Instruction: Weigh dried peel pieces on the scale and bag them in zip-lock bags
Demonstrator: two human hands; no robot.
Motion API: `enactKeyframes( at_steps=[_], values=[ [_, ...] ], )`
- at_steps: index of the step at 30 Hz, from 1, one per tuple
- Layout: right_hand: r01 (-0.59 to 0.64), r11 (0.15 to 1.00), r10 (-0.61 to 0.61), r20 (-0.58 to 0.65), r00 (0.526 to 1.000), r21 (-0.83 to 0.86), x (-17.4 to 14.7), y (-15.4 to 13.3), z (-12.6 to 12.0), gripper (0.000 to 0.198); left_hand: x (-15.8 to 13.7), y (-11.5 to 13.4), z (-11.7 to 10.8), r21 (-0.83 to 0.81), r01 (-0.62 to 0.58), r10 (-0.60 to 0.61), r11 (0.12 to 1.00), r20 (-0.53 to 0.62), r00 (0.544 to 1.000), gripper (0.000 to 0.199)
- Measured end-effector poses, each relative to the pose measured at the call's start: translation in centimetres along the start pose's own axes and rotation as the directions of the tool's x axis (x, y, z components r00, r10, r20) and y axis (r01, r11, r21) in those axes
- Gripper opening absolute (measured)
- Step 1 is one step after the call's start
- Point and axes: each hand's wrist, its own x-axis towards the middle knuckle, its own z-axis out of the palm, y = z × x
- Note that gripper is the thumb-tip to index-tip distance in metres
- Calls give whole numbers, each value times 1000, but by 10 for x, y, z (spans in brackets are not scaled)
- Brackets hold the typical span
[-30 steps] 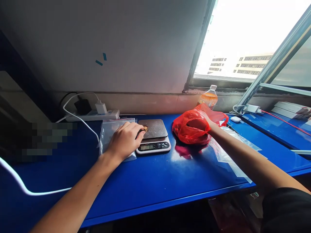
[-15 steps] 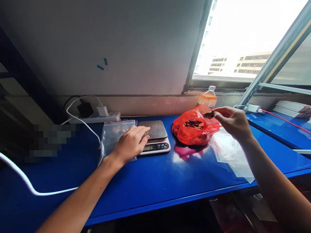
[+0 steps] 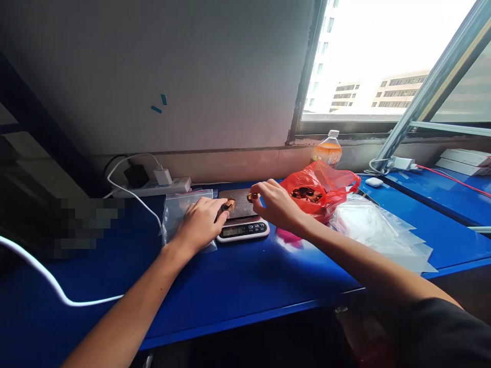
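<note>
A kitchen scale with a grey weighing plate and a dim, lit display stands on the blue table. My left hand is at the plate's left side, fingers and thumb curved around a brown, dried-looking piece. Above the plate's right part, my right hand pinches another small brown piece between thumb and fingers. Just behind that hand sits an open red plastic bag, with dark brown dried pieces inside.
Clear zip bags lie left of the scale and in a fanned stack at right. An orange drink bottle stands behind the red bag. A power strip with chargers and a white cable is at left; a small white case lies at right.
My right hand has moved left from the red bag to above the scale plate, carrying a brown piece. The left hand stays by the plate. The red bag's handles now show.
</note>
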Motion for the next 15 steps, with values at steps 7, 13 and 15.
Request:
enactKeyframes(
  at_steps=[7,13,15],
  values=[
    [128,990,-128,-3,992,60,4,8,-6,23,-1,-1,-4,-24,-54,56,998,110,992,37],
    [-315,949,275,-448,851,-15,-43,68,-87,20,2,2,-16,-143,-79,74,987,-41,996,38],
    [-440,892,386,-331,861,-107,-56,95,-90,20,4,0,-22,-170,-76,59,982,-101,993,36]
  ],
)
